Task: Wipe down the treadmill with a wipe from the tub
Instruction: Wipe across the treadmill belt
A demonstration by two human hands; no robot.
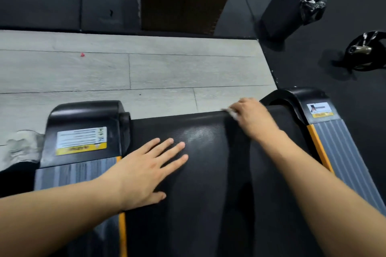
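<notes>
Textured black rubber belt (pixel 208 183) runs lengthwise away from the camera, grey ribbed rails either side. Left hand (pixel 146 170) lies flat, fingers spread, on the belt near its left edge. Right hand (pixel 251 116) curls round a crumpled white wipe (pixel 233 113) at the belt's far end.

The treadmill belt (pixel 198 173) looked matt, finely textured rubber — its end caps (pixel 83 115) glossy black plastic; beyond it, pale wood-grain floor (pixel 125 69).

Black treadmill (pixel 200 173), orange-edged grey ribbed rails (pixel 342 148)
</notes>
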